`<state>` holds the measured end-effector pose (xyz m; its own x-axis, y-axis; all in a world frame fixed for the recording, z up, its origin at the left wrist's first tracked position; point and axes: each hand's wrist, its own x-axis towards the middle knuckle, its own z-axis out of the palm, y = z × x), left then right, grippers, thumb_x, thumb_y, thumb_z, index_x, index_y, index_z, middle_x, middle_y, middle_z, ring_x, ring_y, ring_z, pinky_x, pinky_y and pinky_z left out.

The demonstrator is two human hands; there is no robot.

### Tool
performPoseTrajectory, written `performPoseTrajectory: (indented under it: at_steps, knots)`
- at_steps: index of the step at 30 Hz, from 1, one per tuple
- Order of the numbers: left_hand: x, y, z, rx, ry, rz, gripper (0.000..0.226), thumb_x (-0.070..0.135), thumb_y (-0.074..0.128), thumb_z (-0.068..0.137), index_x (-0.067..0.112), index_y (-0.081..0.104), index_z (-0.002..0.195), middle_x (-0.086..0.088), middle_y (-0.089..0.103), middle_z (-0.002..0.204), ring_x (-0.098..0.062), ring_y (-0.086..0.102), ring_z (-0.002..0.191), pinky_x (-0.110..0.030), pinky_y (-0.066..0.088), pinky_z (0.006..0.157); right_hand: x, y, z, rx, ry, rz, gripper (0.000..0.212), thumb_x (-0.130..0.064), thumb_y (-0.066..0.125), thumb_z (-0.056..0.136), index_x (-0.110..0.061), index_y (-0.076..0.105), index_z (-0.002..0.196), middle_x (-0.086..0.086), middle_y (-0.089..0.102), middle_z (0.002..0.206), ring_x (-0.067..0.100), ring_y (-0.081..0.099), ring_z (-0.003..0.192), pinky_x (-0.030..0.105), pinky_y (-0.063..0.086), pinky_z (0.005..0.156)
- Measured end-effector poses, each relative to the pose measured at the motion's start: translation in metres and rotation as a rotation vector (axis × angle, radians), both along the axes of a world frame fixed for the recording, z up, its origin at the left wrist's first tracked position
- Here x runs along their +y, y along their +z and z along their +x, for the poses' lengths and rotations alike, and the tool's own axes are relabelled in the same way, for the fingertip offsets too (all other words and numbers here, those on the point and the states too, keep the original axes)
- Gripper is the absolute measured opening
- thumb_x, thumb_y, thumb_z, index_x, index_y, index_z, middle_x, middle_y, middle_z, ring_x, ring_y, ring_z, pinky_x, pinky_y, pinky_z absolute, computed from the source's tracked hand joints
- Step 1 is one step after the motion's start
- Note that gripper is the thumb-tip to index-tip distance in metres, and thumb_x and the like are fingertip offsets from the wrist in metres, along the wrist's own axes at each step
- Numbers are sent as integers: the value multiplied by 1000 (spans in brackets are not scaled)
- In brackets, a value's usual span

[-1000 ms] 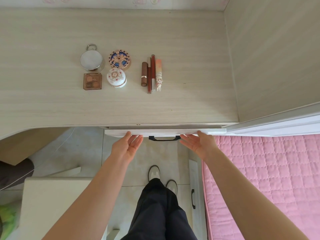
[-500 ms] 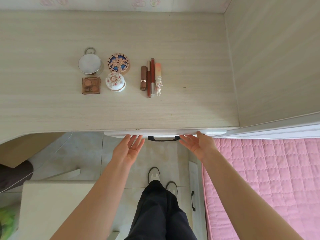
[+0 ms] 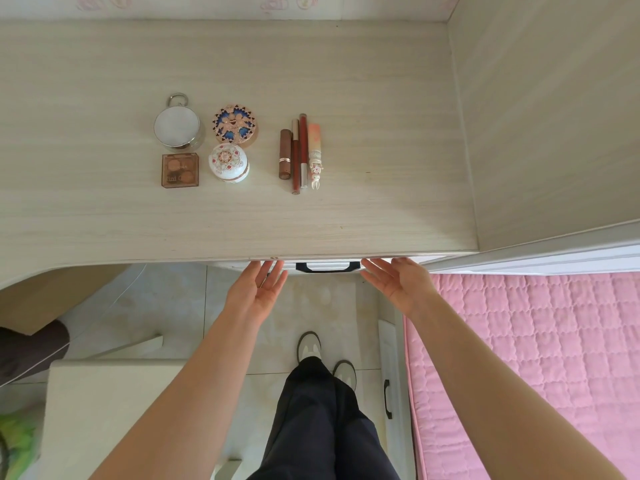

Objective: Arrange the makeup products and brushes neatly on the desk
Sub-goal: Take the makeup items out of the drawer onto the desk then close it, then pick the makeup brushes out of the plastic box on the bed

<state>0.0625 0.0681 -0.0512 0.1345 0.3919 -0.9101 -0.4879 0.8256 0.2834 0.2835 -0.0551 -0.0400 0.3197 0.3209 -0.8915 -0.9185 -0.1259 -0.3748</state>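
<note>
Head view, looking down on a pale wood-grain worktop. Makeup sits in two tidy groups mid-worktop. Left group is a two-by-two block: round silver compact with a ring at its far side, ornate blue-and-rose compact just beside it on the right, square brown eyeshadow palette nearer the front edge, white domed jar to the palette's right. Right group is four slim items lying parallel, side by side, pointing front to back: brown lipstick, dark red pencil, red tube with silver end, peach tube with rabbit charm.

Left hand is flat, fingers straight, holding nothing, with its fingertips at the drawer front under the worktop edge, just left of the black handle. Right hand is likewise flat and holds nothing, fingertips just right of the handle. Cannot tell whether they press. Both hands are well apart from the makeup.

Pink quilted bed at right, tiled floor below, white stool lower left.
</note>
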Motion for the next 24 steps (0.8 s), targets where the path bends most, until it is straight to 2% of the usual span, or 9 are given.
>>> performPoseTrajectory:
  at_steps: [3, 6, 11, 13, 15, 16, 18, 20, 24]
  knots:
    - [-5, 0, -2, 26, -41, 43, 23, 7, 53, 96, 4, 52, 119, -14, 64, 118, -30, 68, 97, -39, 55, 75, -3, 3, 0, -51, 78, -36, 25, 4, 30, 100, -10, 41, 118, 25, 59, 122, 39, 65, 101, 51, 52, 89]
    - [-10, 8, -1, 53, -84, 69, 30, 5, 55, 95, 4, 50, 124, -14, 64, 118, -30, 68, 98, -37, 56, 77, -10, 8, -1, -192, 273, -150, 39, 0, 35, 100, -6, 36, 138, 21, 57, 125, 34, 63, 103, 45, 51, 92]
    - [-25, 30, 10, 195, -362, 180, 22, 13, 56, 95, 9, 56, 116, -9, 69, 108, -25, 70, 93, -34, 55, 81, -31, 20, -6, -489, 650, -332, 40, -10, 43, 96, -10, 45, 136, 7, 63, 111, 28, 62, 108, 45, 50, 96]
    - [-37, 39, 14, 296, -545, 279, 18, 16, 53, 95, 13, 59, 112, -5, 71, 104, -21, 70, 92, -33, 53, 85, -46, 27, -11, -702, 889, -409, 41, -16, 43, 94, -14, 49, 134, 5, 64, 110, 23, 63, 95, 41, 51, 89]
    - [-51, 49, 19, 419, -725, 420, 20, 17, 52, 93, 16, 63, 110, 1, 73, 96, -15, 69, 89, -32, 50, 86, -63, 36, -18, -834, 1008, -420, 38, -19, 41, 96, -13, 51, 131, 2, 64, 97, 14, 61, 78, 28, 50, 71]
    - [-59, 53, 21, 484, -815, 503, 22, 17, 52, 92, 16, 64, 110, 3, 73, 92, -13, 68, 87, -30, 49, 84, -72, 41, -22, -862, 1037, -415, 37, -20, 39, 97, -12, 50, 132, 2, 64, 97, 15, 61, 79, 28, 49, 70]
    - [-77, 61, 23, 601, -1025, 700, 25, 20, 53, 92, 16, 64, 114, 2, 71, 95, -13, 64, 90, -27, 47, 80, -90, 50, -30, -887, 1066, -407, 40, -19, 39, 98, -13, 45, 137, 7, 64, 115, 21, 61, 98, 34, 51, 83]
    - [-94, 67, 25, 679, -1200, 885, 26, 23, 51, 96, 17, 62, 118, 1, 69, 108, -12, 61, 103, -24, 44, 86, -108, 61, -38, -938, 1114, -397, 43, -17, 39, 98, -12, 40, 141, 8, 57, 131, 23, 57, 112, 36, 48, 93]
    - [-122, 79, 32, 744, -1436, 1194, 30, 24, 47, 98, 18, 57, 126, 5, 63, 121, -12, 52, 118, -19, 34, 96, -141, 84, -51, -1096, 1134, -404, 44, -19, 39, 98, -9, 38, 141, 10, 48, 137, 25, 42, 129, 34, 37, 104]
